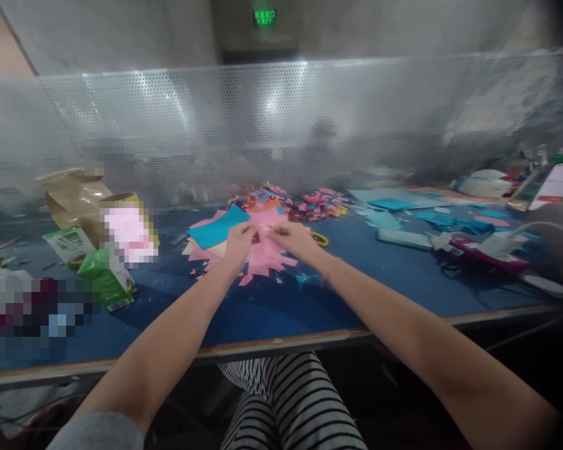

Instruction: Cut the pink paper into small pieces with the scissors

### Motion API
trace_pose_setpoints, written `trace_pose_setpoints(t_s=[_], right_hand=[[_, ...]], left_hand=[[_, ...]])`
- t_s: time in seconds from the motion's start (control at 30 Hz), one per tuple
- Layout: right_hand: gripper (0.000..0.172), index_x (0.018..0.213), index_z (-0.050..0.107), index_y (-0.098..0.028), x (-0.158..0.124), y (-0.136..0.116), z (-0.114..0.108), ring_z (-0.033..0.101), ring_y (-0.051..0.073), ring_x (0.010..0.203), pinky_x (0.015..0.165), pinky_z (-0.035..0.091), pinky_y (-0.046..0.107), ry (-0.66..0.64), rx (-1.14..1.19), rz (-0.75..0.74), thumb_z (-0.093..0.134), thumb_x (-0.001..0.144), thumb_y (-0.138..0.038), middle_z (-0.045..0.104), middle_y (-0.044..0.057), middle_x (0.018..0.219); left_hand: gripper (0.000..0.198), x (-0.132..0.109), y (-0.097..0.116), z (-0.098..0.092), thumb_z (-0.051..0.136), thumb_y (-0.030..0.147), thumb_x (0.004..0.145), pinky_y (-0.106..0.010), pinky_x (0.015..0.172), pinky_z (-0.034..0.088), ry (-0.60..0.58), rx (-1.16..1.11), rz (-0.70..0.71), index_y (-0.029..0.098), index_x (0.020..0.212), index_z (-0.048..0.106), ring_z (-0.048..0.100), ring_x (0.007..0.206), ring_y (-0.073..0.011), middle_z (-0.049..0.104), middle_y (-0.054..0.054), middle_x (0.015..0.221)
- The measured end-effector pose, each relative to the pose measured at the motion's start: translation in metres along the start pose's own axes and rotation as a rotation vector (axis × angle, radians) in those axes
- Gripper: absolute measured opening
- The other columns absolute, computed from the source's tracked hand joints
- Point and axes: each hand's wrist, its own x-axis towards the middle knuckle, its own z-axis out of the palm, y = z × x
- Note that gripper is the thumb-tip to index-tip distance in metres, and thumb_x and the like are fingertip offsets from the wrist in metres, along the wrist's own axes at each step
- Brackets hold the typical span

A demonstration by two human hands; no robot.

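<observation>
Close together over a pile of coloured pieces, both hands are pinched. My left hand (241, 242) has its fingertips closed at the left side of a pink sheet (268, 219). Opposite it, the fingers of my right hand (291, 239) are closed at the sheet's right side. Whether it is paper or thin felt, I cannot tell. A flat blue sheet (218, 229) lies just left of my left hand. Cut pink pieces (263, 259) with pointed edges spread beneath both hands. The yellow handle of a tool (319, 239) shows behind my right wrist.
Heaps of pink, blue and orange cut pieces (321, 204) lie at the back, before a perforated metal screen (244, 119). Left stand a brown bag (72, 197) and a green-and-white packet (104, 281). A purple corded tool (485, 253) and blue sheets (394, 203) lie right.
</observation>
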Motion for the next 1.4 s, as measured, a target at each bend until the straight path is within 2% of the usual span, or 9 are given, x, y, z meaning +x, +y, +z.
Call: trace_pose_setpoints(t_s=[0.13, 0.27, 0.67, 0.93, 1.07, 1.2, 1.4], right_hand=[[0.023, 0.063, 0.057, -0.012, 0.0, 0.002, 0.0, 0.04, 0.007, 0.049, 0.046, 0.032, 0.02, 0.016, -0.03, -0.022, 0.049, 0.067, -0.033, 0.051, 0.001, 0.056], [0.027, 0.063, 0.058, -0.013, 0.0, 0.001, -0.002, 0.042, 0.009, 0.051, 0.047, 0.032, 0.02, 0.04, -0.065, -0.047, 0.049, 0.068, -0.037, 0.053, 0.002, 0.056], [0.026, 0.064, 0.058, -0.013, 0.0, 0.001, -0.005, 0.041, 0.008, 0.049, 0.046, 0.03, 0.019, -0.005, -0.074, -0.062, 0.047, 0.071, -0.035, 0.051, 0.0, 0.054], [0.028, 0.056, 0.054, -0.013, -0.001, -0.003, -0.003, 0.036, 0.006, 0.045, 0.043, 0.028, 0.019, -0.005, -0.041, -0.036, 0.049, 0.068, -0.038, 0.047, -0.001, 0.05], [0.025, 0.057, 0.053, -0.014, -0.001, -0.006, -0.003, 0.038, 0.006, 0.044, 0.043, 0.031, 0.019, -0.015, 0.048, -0.011, 0.052, 0.066, -0.037, 0.046, -0.002, 0.048], [0.024, 0.057, 0.051, -0.014, 0.002, 0.001, -0.002, 0.046, 0.007, 0.046, 0.047, 0.039, 0.02, -0.039, 0.231, 0.068, 0.055, 0.063, -0.037, 0.049, -0.002, 0.05], [0.027, 0.056, 0.045, -0.014, 0.009, 0.019, 0.006, 0.046, 0.006, 0.044, 0.051, 0.044, 0.022, -0.092, 0.466, 0.109, 0.059, 0.059, -0.038, 0.044, -0.005, 0.047]], left_hand=[[0.028, -0.002, 0.004, 0.0, 0.057, 0.041, 0.058, -0.025, 0.052, 0.044, -0.045, 0.014, -0.074, 0.013, 0.057, 0.054, 0.047, 0.049, -0.0092, 0.049, 0.001, 0.051], [0.027, 0.0, 0.0, -0.003, 0.066, 0.036, 0.049, -0.025, 0.052, 0.044, -0.106, 0.121, -0.035, 0.013, 0.055, 0.055, 0.045, 0.047, -0.0077, 0.048, 0.003, 0.049], [0.031, 0.003, -0.003, -0.005, 0.068, 0.037, 0.045, -0.027, 0.056, 0.046, -0.101, 0.1, -0.033, 0.011, 0.059, 0.059, 0.048, 0.05, -0.0084, 0.053, 0.001, 0.054], [0.025, 0.002, -0.004, -0.006, 0.06, 0.039, 0.057, -0.021, 0.048, 0.038, -0.088, 0.324, 0.14, 0.014, 0.057, 0.058, 0.043, 0.048, -0.0074, 0.047, 0.003, 0.049], [0.022, 0.003, -0.002, -0.005, 0.06, 0.037, 0.058, -0.021, 0.051, 0.038, -0.017, 0.281, 0.148, 0.015, 0.057, 0.059, 0.045, 0.052, -0.0086, 0.051, 0.001, 0.052], [0.019, 0.008, 0.002, -0.008, 0.062, 0.034, 0.055, -0.022, 0.054, 0.039, 0.088, 0.168, 0.11, 0.015, 0.055, 0.057, 0.047, 0.054, -0.009, 0.052, 0.002, 0.054], [0.018, 0.012, 0.001, -0.011, 0.062, 0.031, 0.055, -0.021, 0.054, 0.039, 0.092, 0.192, 0.123, 0.014, 0.054, 0.057, 0.047, 0.054, -0.0087, 0.053, 0.001, 0.056]])
